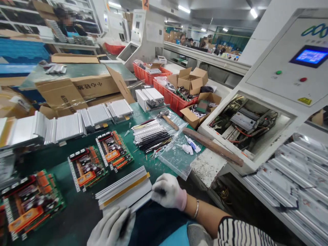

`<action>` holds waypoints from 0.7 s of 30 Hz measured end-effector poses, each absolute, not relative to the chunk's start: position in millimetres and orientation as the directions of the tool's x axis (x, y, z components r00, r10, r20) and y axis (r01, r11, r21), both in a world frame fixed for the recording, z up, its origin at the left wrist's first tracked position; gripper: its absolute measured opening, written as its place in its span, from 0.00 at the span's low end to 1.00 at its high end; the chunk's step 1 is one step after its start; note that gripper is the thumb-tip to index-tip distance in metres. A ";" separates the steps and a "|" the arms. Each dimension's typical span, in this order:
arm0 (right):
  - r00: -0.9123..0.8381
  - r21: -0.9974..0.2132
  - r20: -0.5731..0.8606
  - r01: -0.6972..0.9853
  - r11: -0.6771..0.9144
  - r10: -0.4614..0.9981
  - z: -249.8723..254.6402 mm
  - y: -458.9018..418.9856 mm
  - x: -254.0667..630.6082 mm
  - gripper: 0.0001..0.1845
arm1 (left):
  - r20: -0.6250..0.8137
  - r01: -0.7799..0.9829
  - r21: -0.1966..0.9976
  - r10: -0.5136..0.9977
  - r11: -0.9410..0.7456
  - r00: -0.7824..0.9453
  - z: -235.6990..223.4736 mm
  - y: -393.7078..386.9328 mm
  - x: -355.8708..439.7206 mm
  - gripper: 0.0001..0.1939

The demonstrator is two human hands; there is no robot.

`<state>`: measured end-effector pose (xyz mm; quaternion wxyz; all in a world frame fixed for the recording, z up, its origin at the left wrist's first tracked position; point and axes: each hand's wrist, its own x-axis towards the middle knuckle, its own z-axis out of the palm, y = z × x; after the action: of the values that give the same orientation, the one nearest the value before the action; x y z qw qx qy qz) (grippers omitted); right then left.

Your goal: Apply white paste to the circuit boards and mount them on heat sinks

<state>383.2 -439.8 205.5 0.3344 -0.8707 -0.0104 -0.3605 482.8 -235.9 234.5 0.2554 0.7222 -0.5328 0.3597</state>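
Note:
In front of me lies a silver aluminium housing (125, 188) with ridged sides and a yellow strip along it, at the table's near edge. My right hand (166, 191), in a white glove, has its fingers curled round the right end of the housing. My left hand (112, 225), also gloved, is bent round the near left corner; its thumb side is in shadow. Stacked green circuit boards with orange parts (88, 167) lie to the left, and another such stack (114, 150) is behind the housing.
A row of aluminium housings (69, 126) stands along the back. Thin metal and black strips (151, 135), a hammer (169, 119), white tubes (192, 145) and a wooden bar (212, 147) lie beyond my right hand. A machine (282, 85) stands at right, with red crates (174, 99) behind.

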 end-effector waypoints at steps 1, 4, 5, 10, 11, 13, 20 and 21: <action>0.758 -0.611 0.602 0.233 -0.756 -0.253 215.6 -440.4 380.2 0.11 | 0.790 -0.949 0.008 -0.579 -0.315 0.199 236.3 -237.1 480.2 0.02; 0.843 -0.594 0.504 0.182 -0.783 -0.187 248.3 -454.7 373.2 0.06 | 0.778 -0.939 0.064 -0.573 -0.337 0.258 237.3 -238.1 472.5 0.03; 0.868 -0.565 0.471 0.156 -0.811 -0.161 258.3 -464.0 373.0 0.06 | 0.774 -0.936 0.077 -0.571 -0.345 0.274 236.6 -237.8 470.4 0.03; 0.955 -0.375 0.283 0.029 -0.927 -0.085 290.9 -525.1 397.6 0.08 | 0.740 -0.905 0.149 -0.563 -0.398 0.369 231.7 -235.2 462.9 0.04; 0.966 -0.339 0.242 -0.008 -0.941 -0.095 293.4 -536.0 406.4 0.09 | 0.735 -0.898 0.166 -0.556 -0.407 0.388 231.1 -234.8 461.8 0.04; 0.977 -0.284 0.183 -0.053 -0.957 -0.108 294.5 -553.6 425.0 0.11 | 0.728 -0.887 0.194 -0.544 -0.419 0.416 231.2 -233.7 459.7 0.03; 0.969 -0.158 0.191 -0.127 -0.979 -0.157 282.0 -581.4 487.0 0.15 | 0.720 -0.861 0.257 -0.507 -0.439 0.473 253.0 -225.8 461.9 0.01; 0.969 -0.146 0.192 -0.129 -0.981 -0.156 281.3 -582.9 496.2 0.15 | 0.732 -0.860 0.249 -0.495 -0.445 0.468 259.1 -225.8 465.6 0.01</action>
<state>496.2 -582.9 281.3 0.0665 -0.9900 0.0719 -0.1017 465.6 -225.8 259.1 0.3119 0.7978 -0.4246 0.2930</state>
